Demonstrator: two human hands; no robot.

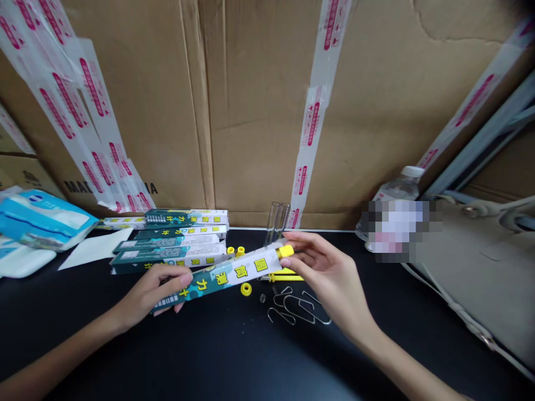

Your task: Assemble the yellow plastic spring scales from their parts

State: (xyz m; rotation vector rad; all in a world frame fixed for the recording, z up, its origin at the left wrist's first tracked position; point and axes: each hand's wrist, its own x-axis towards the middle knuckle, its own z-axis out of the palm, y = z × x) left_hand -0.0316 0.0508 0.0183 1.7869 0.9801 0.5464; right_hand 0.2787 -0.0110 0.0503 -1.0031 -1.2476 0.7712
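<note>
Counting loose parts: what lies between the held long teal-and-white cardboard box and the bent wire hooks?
Head view: a small yellow plastic ring and a tiny grey metal piece lie between the teal-and-white cardboard box and the bent wire hooks.

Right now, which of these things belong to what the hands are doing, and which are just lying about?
In use: long printed box, held by left hand; yellow end piece, pinched by right hand; likely also loose yellow caps, wire hooks, clear tubes, stack of matching boxes.
Lying about: water bottle, beige bag, blue packets, white paper, cardboard cartons behind.
</note>
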